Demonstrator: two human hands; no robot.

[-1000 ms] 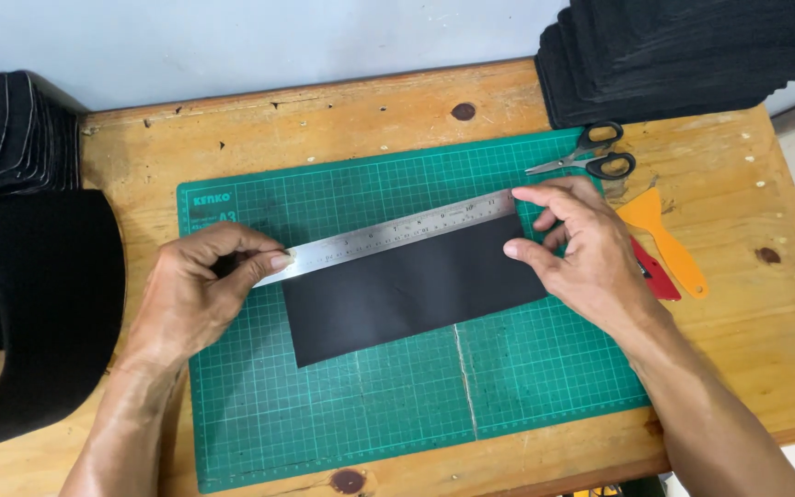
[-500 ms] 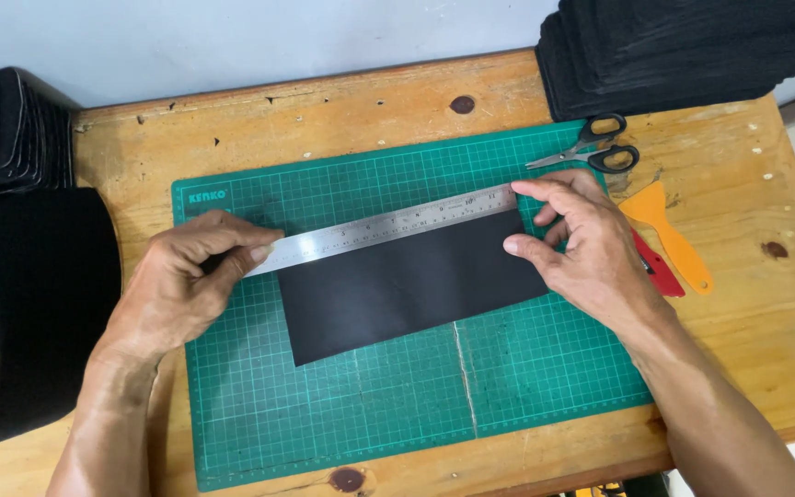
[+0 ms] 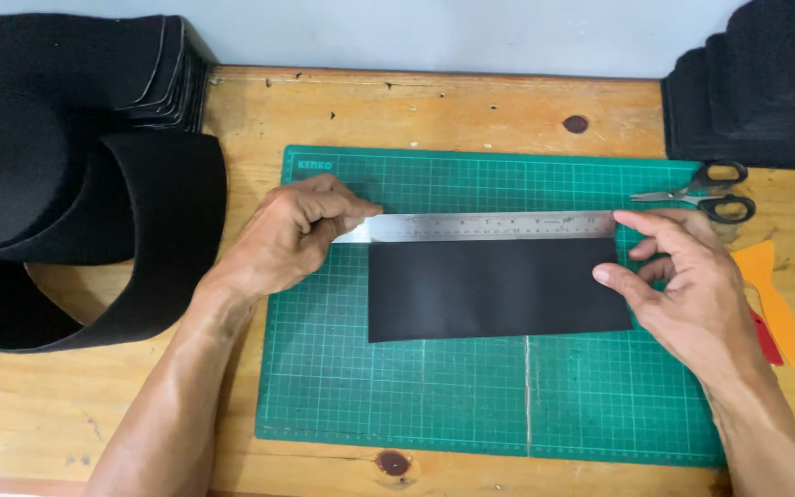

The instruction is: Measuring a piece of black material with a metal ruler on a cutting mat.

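A black rectangular sheet (image 3: 499, 287) lies on a green gridded cutting mat (image 3: 471, 396). A steel ruler (image 3: 489, 226) rests along the sheet's far edge. My left hand (image 3: 292, 235) presses down on the ruler's left end with its fingertips. My right hand (image 3: 683, 285) rests at the sheet's right edge, index finger touching the ruler's right end and thumb on the sheet.
Black-handled scissors (image 3: 706, 195) lie at the mat's right far corner. An orange tool (image 3: 770, 299) and a red one (image 3: 766, 336) lie beside my right hand. Rolled black material (image 3: 94, 230) fills the left side; a stack of black sheets (image 3: 756, 83) sits far right. The wooden table (image 3: 453, 106) surrounds the mat.
The ruler and black sheet now sit square to the mat's grid rather than slanted. The camera view has shifted, with both hands staying on the ruler's ends.
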